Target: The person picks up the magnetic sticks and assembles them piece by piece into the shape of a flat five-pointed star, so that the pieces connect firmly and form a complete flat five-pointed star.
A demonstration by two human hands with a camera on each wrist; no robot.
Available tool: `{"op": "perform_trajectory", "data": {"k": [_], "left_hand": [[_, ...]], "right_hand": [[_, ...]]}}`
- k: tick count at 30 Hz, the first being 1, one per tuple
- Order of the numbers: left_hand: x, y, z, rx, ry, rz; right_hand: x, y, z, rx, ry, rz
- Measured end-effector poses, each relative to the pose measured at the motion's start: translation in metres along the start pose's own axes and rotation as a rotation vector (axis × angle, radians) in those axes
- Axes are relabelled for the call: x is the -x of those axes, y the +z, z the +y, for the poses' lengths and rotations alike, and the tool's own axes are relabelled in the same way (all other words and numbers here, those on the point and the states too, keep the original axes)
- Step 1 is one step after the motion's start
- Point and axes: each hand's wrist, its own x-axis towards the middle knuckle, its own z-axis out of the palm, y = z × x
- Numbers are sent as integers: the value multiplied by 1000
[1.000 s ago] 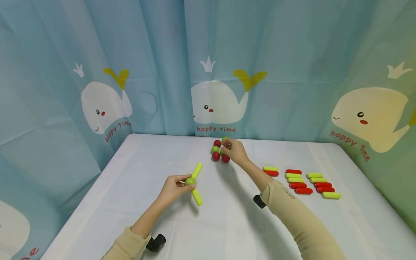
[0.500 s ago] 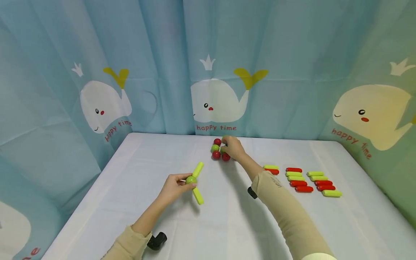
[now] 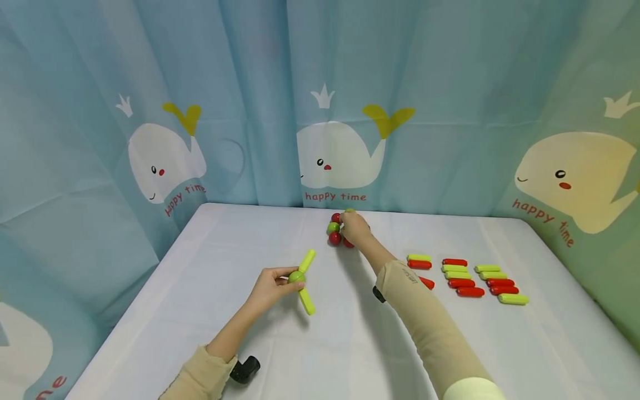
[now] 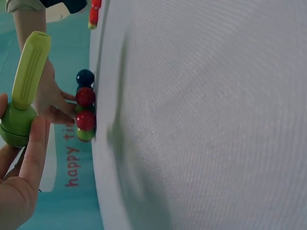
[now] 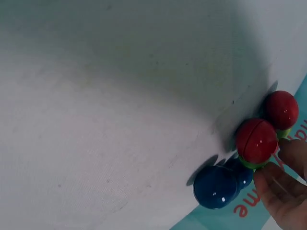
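Green ball pinched by left hand; right hand: grip unclear. Red ball at its seven o'clock could be rolled by crowded fingers.

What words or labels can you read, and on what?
"happy time": curtain, three times, head view.
Curtain, lower left: cut off, ends in "e".
"happy ti": curtain, left wrist view, rest hidden.
"me": curtain, right wrist view; other letters partly hidden.
Right sleeve: print too small.
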Motion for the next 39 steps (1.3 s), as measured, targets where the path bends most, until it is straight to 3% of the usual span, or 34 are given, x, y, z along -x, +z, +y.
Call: {"op": "perform_trajectory", "data": {"k": [7,14,27,31,35,39], "left_hand": [[-1,1,1,-8,11,-5],[1,1,4,-5,10,-4],[1,-1,12,-15,16,5],[-1,0,10,-4,17,3],[-4,3,8,9,33,-4],[-6,6,5,4,40,-2]], "right_hand": [[-1,1,2,121,30,-3],[-1,4,4,135,39,-4],[2,2,-2,134,-76,107],[7,-2,-3,67,-80,154],[13,-3,3,-82,-73,228],[21,-8,5,-258,-30,233]]}}
